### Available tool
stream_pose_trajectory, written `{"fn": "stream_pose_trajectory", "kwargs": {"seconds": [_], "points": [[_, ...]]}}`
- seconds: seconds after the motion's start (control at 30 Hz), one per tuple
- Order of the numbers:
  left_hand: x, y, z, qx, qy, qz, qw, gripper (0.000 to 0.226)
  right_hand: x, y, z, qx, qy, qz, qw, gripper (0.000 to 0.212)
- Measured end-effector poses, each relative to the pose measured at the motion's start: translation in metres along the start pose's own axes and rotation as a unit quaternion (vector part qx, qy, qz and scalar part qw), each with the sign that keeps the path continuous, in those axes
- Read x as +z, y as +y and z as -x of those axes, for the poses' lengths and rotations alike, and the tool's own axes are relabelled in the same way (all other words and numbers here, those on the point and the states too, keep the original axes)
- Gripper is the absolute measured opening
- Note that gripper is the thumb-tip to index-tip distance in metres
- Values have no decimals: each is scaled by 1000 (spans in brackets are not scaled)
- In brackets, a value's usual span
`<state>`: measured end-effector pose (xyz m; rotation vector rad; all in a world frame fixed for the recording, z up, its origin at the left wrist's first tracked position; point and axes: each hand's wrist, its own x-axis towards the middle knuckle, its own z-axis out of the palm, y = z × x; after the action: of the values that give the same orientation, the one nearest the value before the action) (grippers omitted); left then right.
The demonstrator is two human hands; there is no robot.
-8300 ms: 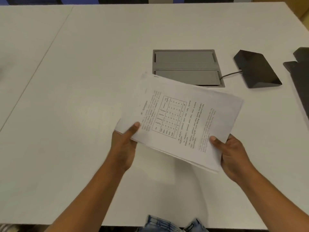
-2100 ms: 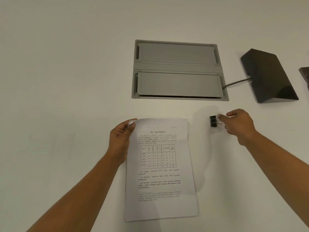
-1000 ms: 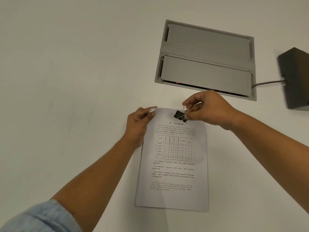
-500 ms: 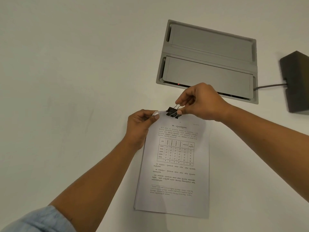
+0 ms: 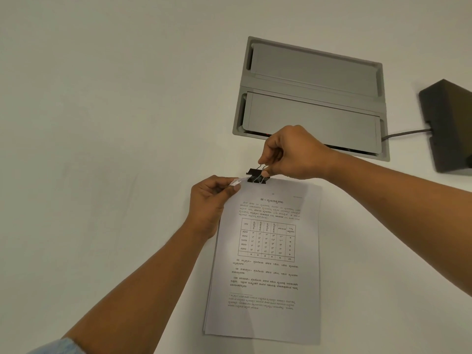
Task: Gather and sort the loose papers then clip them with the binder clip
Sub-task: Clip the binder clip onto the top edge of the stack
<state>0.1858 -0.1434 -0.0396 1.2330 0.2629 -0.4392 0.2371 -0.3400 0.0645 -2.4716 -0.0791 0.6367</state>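
Observation:
A squared stack of printed papers (image 5: 265, 272) lies on the white table (image 5: 102, 149), its top sheet showing text and a small grid. My left hand (image 5: 210, 203) pinches the stack's upper left corner, lifting it slightly. A black binder clip (image 5: 257, 175) sits at the stack's top edge near that corner. My right hand (image 5: 288, 154) grips the clip's wire handles between thumb and fingers, just above the paper edge. Whether the clip's jaws have closed over the sheets cannot be told.
A grey recessed cable hatch (image 5: 311, 98) is set into the table just beyond my right hand. A dark wedge-shaped box (image 5: 449, 129) with a cable stands at the right edge.
My right hand picked up the binder clip from the table's right side and brought it to the stack's top left edge. In the last half second it shifted only slightly against the edge.

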Motion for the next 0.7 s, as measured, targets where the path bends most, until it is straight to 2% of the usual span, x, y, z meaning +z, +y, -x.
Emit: {"fn": "stream_pose_trajectory", "kwargs": {"seconds": [0.2, 0.5, 0.57, 0.63, 0.7], "points": [[1, 0, -1, 5, 3, -15, 1000, 15, 9, 5, -9, 0, -35, 19, 999, 24], [0, -2, -3, -7, 18, -17, 1000, 13, 12, 16, -14, 16, -55, -40, 998, 42], [0, -1, -3, -9, 20, -7, 1000, 13, 15, 21, -11, 18, -50, -48, 997, 50], [0, -1, -3, -6, 23, 1, 1000, 14, 19, 27, -6, 29, -41, -43, 998, 67], [1, 0, -2, -4, 27, 4, 1000, 14, 25, 39, 4, 59, 6, -53, 997, 80]]}}
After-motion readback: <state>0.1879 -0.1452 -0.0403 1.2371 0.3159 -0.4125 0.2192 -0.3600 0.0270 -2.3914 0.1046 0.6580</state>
